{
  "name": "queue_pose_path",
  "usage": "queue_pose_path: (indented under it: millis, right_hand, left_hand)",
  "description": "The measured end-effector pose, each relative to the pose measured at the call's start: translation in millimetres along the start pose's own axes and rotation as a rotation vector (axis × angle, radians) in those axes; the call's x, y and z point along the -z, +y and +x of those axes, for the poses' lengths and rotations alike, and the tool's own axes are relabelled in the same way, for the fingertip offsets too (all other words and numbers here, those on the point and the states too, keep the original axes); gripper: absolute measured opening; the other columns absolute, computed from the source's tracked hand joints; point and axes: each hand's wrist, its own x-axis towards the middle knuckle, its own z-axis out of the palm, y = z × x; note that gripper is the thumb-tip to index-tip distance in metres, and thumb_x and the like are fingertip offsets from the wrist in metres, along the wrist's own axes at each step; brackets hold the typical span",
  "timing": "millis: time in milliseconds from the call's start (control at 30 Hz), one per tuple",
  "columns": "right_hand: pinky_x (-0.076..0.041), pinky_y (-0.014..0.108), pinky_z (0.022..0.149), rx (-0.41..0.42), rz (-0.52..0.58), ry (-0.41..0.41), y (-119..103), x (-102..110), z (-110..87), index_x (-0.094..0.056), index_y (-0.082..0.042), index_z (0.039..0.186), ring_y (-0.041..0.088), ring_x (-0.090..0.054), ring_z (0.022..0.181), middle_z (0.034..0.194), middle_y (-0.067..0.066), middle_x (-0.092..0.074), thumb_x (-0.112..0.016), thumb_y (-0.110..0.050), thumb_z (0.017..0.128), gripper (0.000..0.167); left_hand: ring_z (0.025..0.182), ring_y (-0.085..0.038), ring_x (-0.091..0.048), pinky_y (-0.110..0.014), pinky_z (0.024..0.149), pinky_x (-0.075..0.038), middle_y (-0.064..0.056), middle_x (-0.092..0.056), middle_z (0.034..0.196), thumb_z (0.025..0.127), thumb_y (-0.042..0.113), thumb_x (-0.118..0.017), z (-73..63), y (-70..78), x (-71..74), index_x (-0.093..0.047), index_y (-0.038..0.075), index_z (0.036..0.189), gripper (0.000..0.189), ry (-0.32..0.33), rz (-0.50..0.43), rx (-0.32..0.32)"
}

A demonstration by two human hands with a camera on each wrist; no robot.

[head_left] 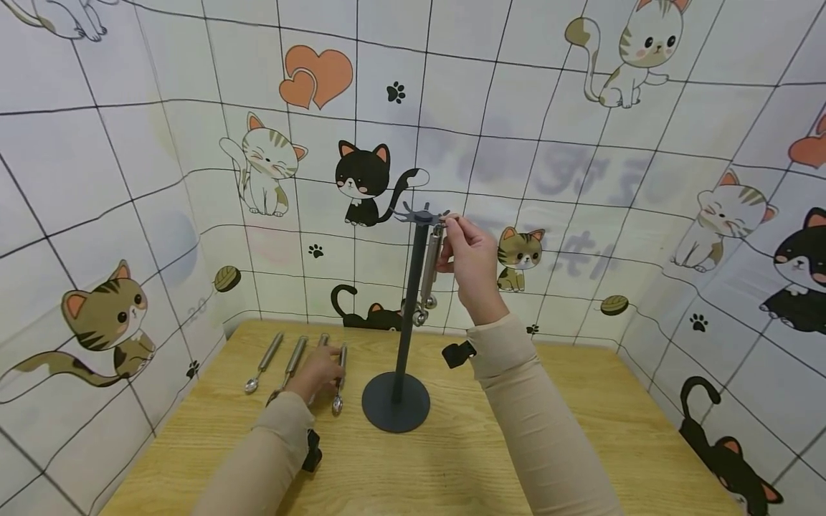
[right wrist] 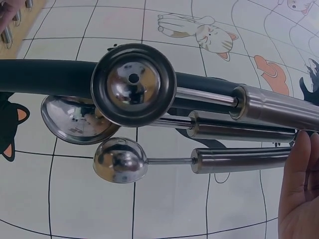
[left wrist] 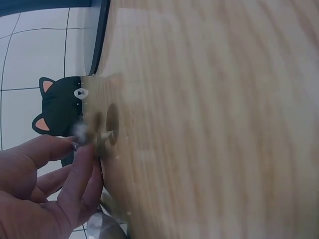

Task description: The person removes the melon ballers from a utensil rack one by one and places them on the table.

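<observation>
My right hand (head_left: 474, 258) is raised at the top of a dark hook stand (head_left: 408, 315). Its thumb and fingers pinch the handle end of a steel melon baller (right wrist: 119, 160) close to the hooks. Beside that one hang two more steel scoops, one with a round flanged bowl (right wrist: 133, 84) and one with a wider bowl (right wrist: 75, 122). Low over the table at left, my left hand (head_left: 317, 371) reaches among several metal scoops. In the left wrist view its thumb and fingertips pinch a blurred, shiny metal scoop (left wrist: 80, 133), mostly hidden by the fingers.
The stand's round base (head_left: 381, 412) rests on a wooden table (head_left: 452, 459). A small scoop (head_left: 264, 362) lies at the far left of the row, and another (head_left: 338, 405) lies nearest the stand. A cat-print tiled backdrop (head_left: 452, 100) encloses the back and sides.
</observation>
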Motion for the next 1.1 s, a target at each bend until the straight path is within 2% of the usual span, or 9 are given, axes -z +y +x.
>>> queue_pose_path:
  millis: [100, 233, 367, 500, 600, 733, 833, 967, 1100]
  right_hand:
    - [-0.058, 0.030, 0.053, -0.002, -0.001, 0.001, -0.4, -0.3, -0.4, -0.071, -0.008, 0.125, 0.016, -0.054, 0.051, 0.067, 0.004, -0.052, -0.058, -0.030, 0.105, 0.032]
    - [-0.058, 0.029, 0.053, -0.004, 0.018, -0.008, 0.7, 0.5, 0.1, -0.070, -0.008, 0.126, 0.015, -0.054, 0.052, 0.068, 0.004, -0.053, -0.058, -0.030, 0.105, 0.033]
    - [-0.057, 0.029, 0.052, -0.005, 0.038, -0.019, 1.4, 1.3, 0.3, -0.070, -0.008, 0.127, 0.015, -0.054, 0.053, 0.069, 0.004, -0.053, -0.057, -0.029, 0.105, 0.033]
    - [-0.057, 0.030, 0.052, 0.002, 0.041, -0.024, 1.0, 0.6, 0.1, -0.070, -0.008, 0.124, 0.016, -0.054, 0.052, 0.068, 0.004, -0.052, -0.058, -0.030, 0.105, 0.032]
    - [-0.057, 0.030, 0.052, 0.005, 0.041, -0.025, 0.9, -0.2, -0.1, -0.071, -0.008, 0.122, 0.016, -0.054, 0.052, 0.067, 0.004, -0.051, -0.058, -0.030, 0.105, 0.031]
    - [-0.058, 0.030, 0.052, 0.002, 0.034, -0.027, -0.3, -0.9, -0.4, -0.071, -0.007, 0.122, 0.016, -0.054, 0.051, 0.067, 0.004, -0.052, -0.058, -0.029, 0.105, 0.031]
    - [-0.058, 0.030, 0.052, 0.000, 0.028, -0.025, -0.8, -1.0, -0.2, -0.071, -0.007, 0.124, 0.015, -0.054, 0.051, 0.067, 0.004, -0.052, -0.058, -0.030, 0.105, 0.032]
    - [-0.058, 0.030, 0.052, -0.002, 0.023, -0.018, -1.0, -0.8, 0.1, -0.071, -0.007, 0.125, 0.015, -0.054, 0.051, 0.067, 0.004, -0.052, -0.058, -0.030, 0.105, 0.032]
    - [-0.058, 0.029, 0.052, -0.012, 0.027, -0.014, -0.6, -0.7, 0.1, -0.071, -0.007, 0.125, 0.015, -0.055, 0.050, 0.066, 0.004, -0.052, -0.058, -0.029, 0.105, 0.032]
  left_hand:
    - [0.067, -0.023, -0.062, -0.028, 0.055, -0.052, -0.025, -0.064, 0.113, 0.085, -0.008, -0.062, 3.2, -0.7, -0.6, -0.064, -0.009, 0.127, 0.042, 0.017, 0.184, -0.051]
    - [0.075, -0.021, -0.062, -0.027, 0.060, -0.048, -0.024, -0.067, 0.116, 0.086, -0.003, -0.066, 4.4, 2.3, -0.5, -0.069, -0.009, 0.120, 0.035, 0.018, 0.360, -0.104]
    - [0.087, -0.025, -0.058, -0.032, 0.064, -0.045, -0.028, -0.059, 0.135, 0.088, -0.003, -0.068, -0.2, 7.7, 0.5, -0.060, -0.009, 0.134, 0.047, 0.007, 0.352, -0.108]
    - [0.093, -0.027, -0.060, -0.034, 0.068, -0.047, -0.026, -0.060, 0.135, 0.087, -0.004, -0.071, -3.4, 11.1, 1.4, -0.061, -0.007, 0.134, 0.049, 0.024, 0.372, -0.112]
    - [0.095, -0.028, -0.062, -0.034, 0.072, -0.049, -0.024, -0.064, 0.130, 0.085, -0.004, -0.070, -2.4, 11.0, 1.7, -0.065, -0.007, 0.130, 0.045, 0.037, 0.427, -0.136]
    - [0.080, -0.027, -0.058, -0.033, 0.063, -0.042, -0.022, -0.063, 0.133, 0.086, -0.005, -0.064, -0.2, 9.4, 2.0, -0.065, -0.005, 0.131, 0.045, 0.032, 0.465, -0.121]
    - [0.079, -0.024, -0.054, -0.033, 0.061, -0.038, -0.021, -0.062, 0.136, 0.089, -0.002, -0.064, 0.5, 8.7, 2.3, -0.064, -0.003, 0.134, 0.045, 0.034, 0.486, -0.087]
    - [0.086, -0.024, -0.056, -0.033, 0.064, -0.041, -0.021, -0.061, 0.137, 0.092, 0.004, -0.066, 0.8, 8.3, 2.3, -0.064, -0.002, 0.134, 0.043, 0.055, 0.523, -0.074]
    - [0.082, -0.025, -0.057, -0.033, 0.059, -0.043, -0.021, -0.062, 0.136, 0.091, 0.002, -0.064, -0.6, 7.5, 1.7, -0.064, -0.002, 0.134, 0.044, 0.070, 0.515, -0.066]
